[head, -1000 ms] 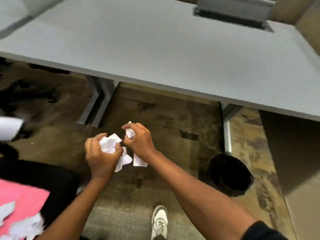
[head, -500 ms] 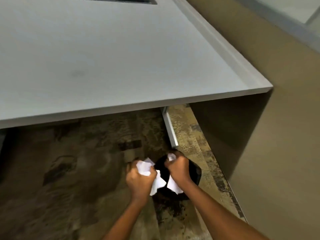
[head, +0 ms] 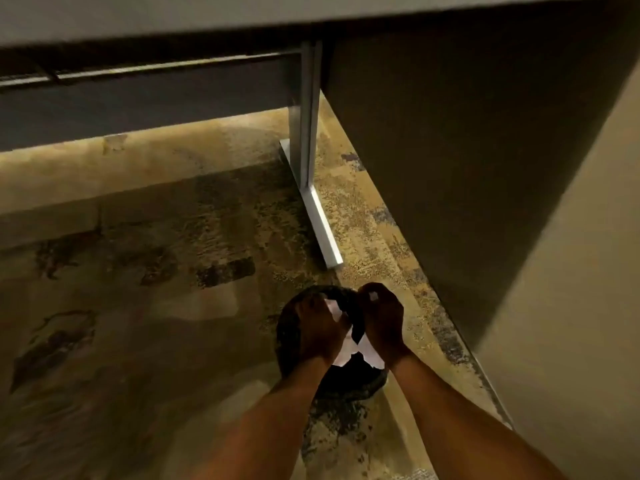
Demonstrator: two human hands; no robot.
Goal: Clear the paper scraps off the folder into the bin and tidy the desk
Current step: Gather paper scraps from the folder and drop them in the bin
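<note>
A round black bin stands on the carpet under the desk's right end. Both my hands hover right over its opening. My left hand is closed around crumpled white paper scraps, and my right hand grips more white scraps that hang down below the fingers. The two fists nearly touch. Most of the bin's mouth is hidden by my hands and forearms. The folder is out of view.
The grey desk edge runs across the top. A metal desk leg with a flat foot stands just beyond the bin. A beige partition wall closes off the right side. Patterned carpet spreads to the left.
My view dropped lower and closer beneath the desk. Both hands, still holding the scraps, moved from beside the bin to directly over its opening.
</note>
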